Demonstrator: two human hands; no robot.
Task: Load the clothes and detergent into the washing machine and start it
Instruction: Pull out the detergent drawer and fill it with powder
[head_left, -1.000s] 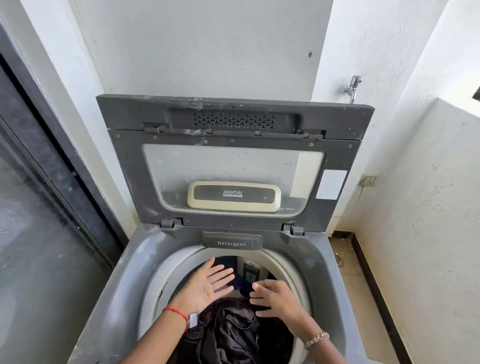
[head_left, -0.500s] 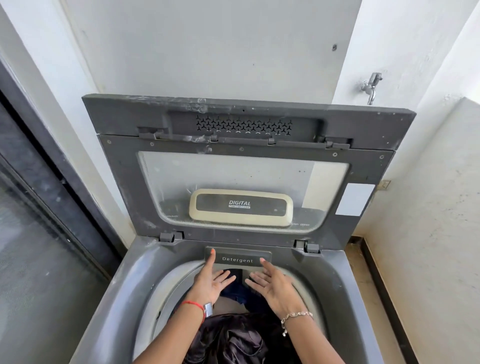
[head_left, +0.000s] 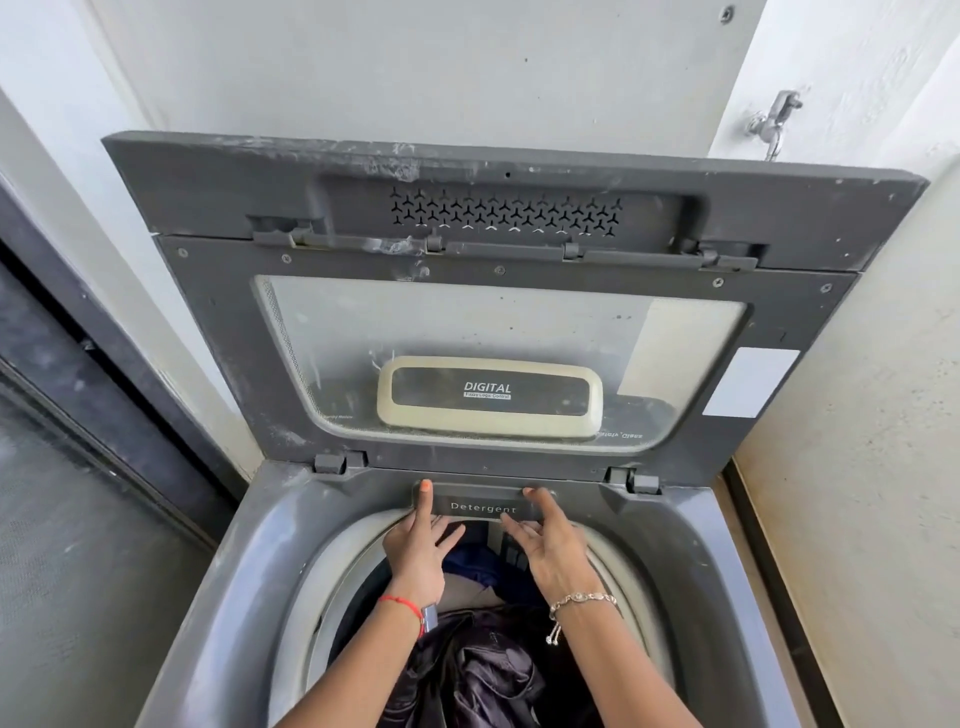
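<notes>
A grey top-loading washing machine (head_left: 244, 561) stands with its lid (head_left: 498, 322) raised upright. Dark clothes (head_left: 483, 670) fill the drum, with a blue and a beige piece behind them. At the drum's back edge sits a grey drawer marked Detergent (head_left: 480, 506). My left hand (head_left: 418, 545) has its forefinger laid on the drawer's left end. My right hand (head_left: 545, 540) touches the drawer's right end with its fingertips. Both hands have fingers spread and hold nothing.
A white wall stands behind the lid, with a metal tap (head_left: 774, 122) at the upper right. A rough low wall (head_left: 872, 415) runs along the right. A dark-framed screen door (head_left: 78, 467) is on the left.
Both hands have risen from the clothes in the drum to the ends of the detergent drawer. The view has moved closer to the machine.
</notes>
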